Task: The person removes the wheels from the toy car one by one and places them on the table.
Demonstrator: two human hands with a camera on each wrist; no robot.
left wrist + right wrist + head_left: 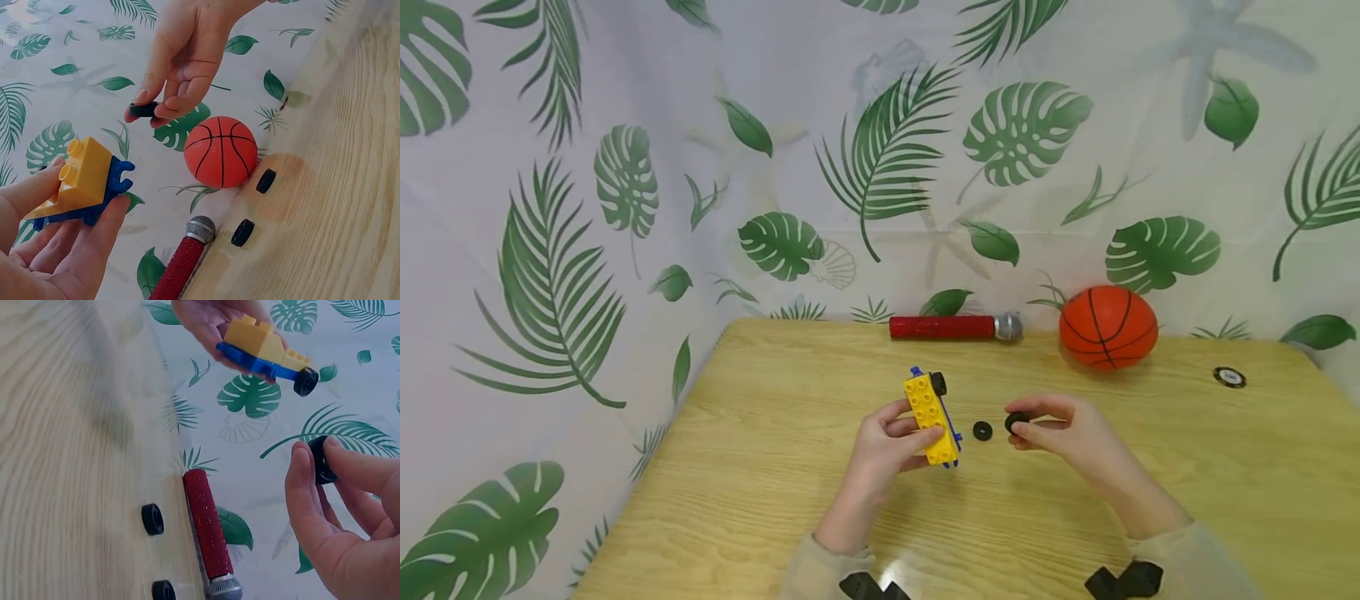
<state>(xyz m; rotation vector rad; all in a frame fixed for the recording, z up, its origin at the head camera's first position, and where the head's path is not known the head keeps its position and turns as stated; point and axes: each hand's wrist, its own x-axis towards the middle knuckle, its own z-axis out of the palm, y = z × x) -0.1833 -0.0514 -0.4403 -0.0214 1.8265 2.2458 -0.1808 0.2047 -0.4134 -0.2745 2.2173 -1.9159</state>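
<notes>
My left hand point(887, 442) grips a toy car point(931, 421) of yellow studded blocks on a blue base. One black wheel point(305, 382) sits on one end of the car; bare blue axle clips point(122, 176) show at the other end. To the right, my right hand point(1063, 429) pinches a loose black toy wheel point(321, 461) between thumb and fingers, apart from the car. Two more black wheels point(266, 180) lie on the table in the wrist views. Only one of those, a wheel point(982, 431) between the hands, shows in the head view.
A red microphone point(943, 327) with a silver head lies along the table's back edge. Right of it rests a small orange basketball point(1108, 327), then a black and white round chip point(1229, 377). Leaf-patterned cloth point(700, 167) hangs behind and left of the wooden table point(737, 467).
</notes>
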